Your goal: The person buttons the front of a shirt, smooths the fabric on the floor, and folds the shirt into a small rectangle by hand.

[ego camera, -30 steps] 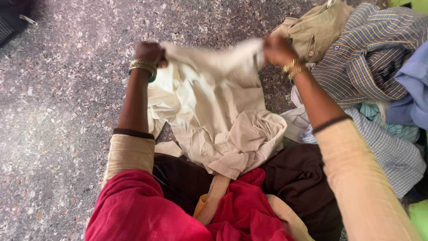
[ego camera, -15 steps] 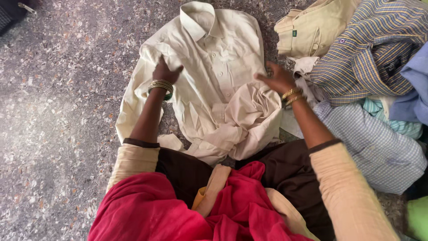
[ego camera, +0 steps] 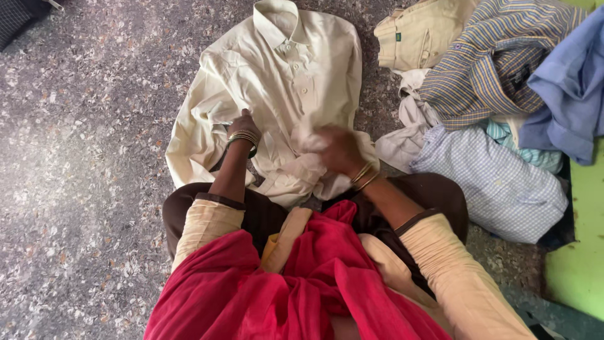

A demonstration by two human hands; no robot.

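Note:
A cream button-up shirt [ego camera: 283,75] lies face up on the speckled stone floor [ego camera: 82,157], collar at the far end. My left hand [ego camera: 243,123] rests on the shirt's left side near the sleeve, fingers pressing the cloth. My right hand [ego camera: 336,150] is blurred over the bunched lower right part of the shirt and seems to grip the fabric there. Both wrists carry gold bangles. My red scarf [ego camera: 302,283] and dark lap fill the bottom of the view.
To the right lies a heap of clothes: khaki trousers [ego camera: 415,34], a striped check shirt [ego camera: 491,63], a blue garment [ego camera: 566,88] and a pale checked shirt [ego camera: 497,182]. A green surface [ego camera: 582,252] borders the far right. A dark bag corner [ego camera: 19,16] sits top left.
The shirt, held up stretched between both hands a second ago, now lies spread on the floor. Both hands have come down and nearer to me, the right one onto the bunched hem.

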